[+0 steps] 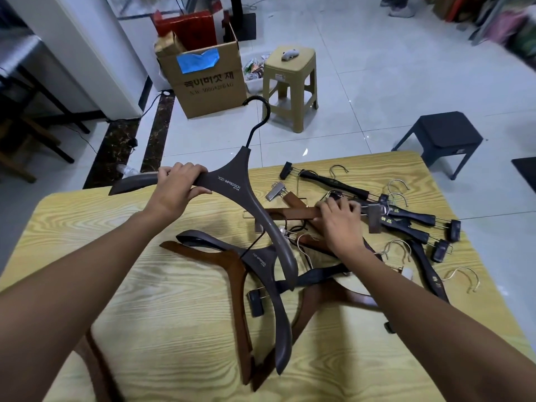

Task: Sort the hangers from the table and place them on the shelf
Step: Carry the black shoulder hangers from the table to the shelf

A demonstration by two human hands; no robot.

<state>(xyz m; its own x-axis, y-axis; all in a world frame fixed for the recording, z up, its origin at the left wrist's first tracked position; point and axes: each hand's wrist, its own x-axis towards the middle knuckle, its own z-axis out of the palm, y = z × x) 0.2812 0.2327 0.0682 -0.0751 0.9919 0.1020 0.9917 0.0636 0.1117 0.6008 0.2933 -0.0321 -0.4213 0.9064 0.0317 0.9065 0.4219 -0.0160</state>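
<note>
1. The left hand (177, 187) grips one arm of a grey hanger (232, 184), its fingers (200, 194) wrapped round it, and holds it above the desk (87, 216). Its other arm dips into the pile (333, 242). It may snag a hook or clip there and drag other hangers along as it rises.
2. The right hand (340, 224) rests on a brown clip hanger (293, 212) in the middle of the pile, fingers curled over the bar. I cannot tell whether they grip it or only press on it. Pulling it out may tug the tangled black clip hangers (406, 216) beside it towards the desk's far edge.
3. Several gold hooks (464, 275) lie near the right edge; a knock could send those hangers to the floor (377, 82).
4. The shelf is not in view, so a carry with both hands full risks dropping something.
5. Count, as far as overlap allows:
   - grey coat hangers: two, one held and one flat on the desk (269, 274);
   - brown coat hangers: at least two, one beside the flat grey one (229, 268);
   - clip hangers, black or brown: about six, too tangled for an exact figure.
6. Stools beyond the desk: two.
</note>
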